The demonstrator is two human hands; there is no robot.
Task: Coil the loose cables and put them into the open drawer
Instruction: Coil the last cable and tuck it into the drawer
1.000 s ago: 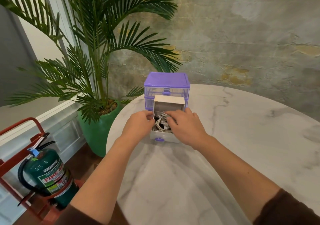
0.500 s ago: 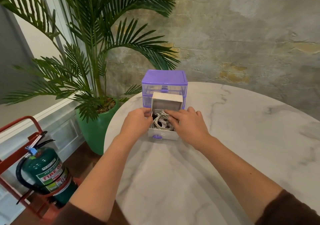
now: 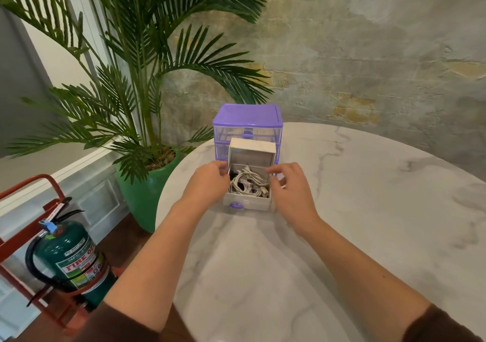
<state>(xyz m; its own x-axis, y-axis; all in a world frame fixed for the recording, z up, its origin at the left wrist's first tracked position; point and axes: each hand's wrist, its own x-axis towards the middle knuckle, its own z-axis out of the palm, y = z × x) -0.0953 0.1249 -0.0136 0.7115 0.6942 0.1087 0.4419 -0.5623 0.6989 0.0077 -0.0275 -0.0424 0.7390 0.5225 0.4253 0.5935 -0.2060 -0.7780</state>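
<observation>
table: a round marble top carries everything; no loose cable shows on the part in view.
cabinet: a small purple drawer unit stands at the table's far edge, straight ahead of the person.
open drawer: the pale drawer is pulled out toward the person, long axis running front to back, its purple knob facing them.
cables: a coiled white bundle lies inside the drawer, directly between the two hands and below their fingertips.
left hand: the left hand sits at the drawer's left wall, fingers curled at the rim; whether they grip it cannot be told.
right hand: the right hand hovers beside the right wall, fingers loosely bent and holding nothing, about as near the coil as the other.
</observation>
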